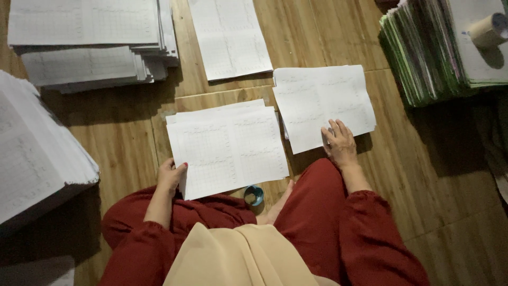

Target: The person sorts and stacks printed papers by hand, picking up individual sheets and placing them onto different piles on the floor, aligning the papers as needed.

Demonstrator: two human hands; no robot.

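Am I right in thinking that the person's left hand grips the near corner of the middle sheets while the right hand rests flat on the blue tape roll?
Not quite: in the head view the right hand rests on the right-hand sheets, not the blue tape roll, which lies untouched by the knee. The left hand does grip the middle sheets.

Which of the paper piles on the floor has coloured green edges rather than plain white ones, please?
The tall stack at the upper right, with a tape roll lying on top. Its sheet edges show green; every other pile is white.
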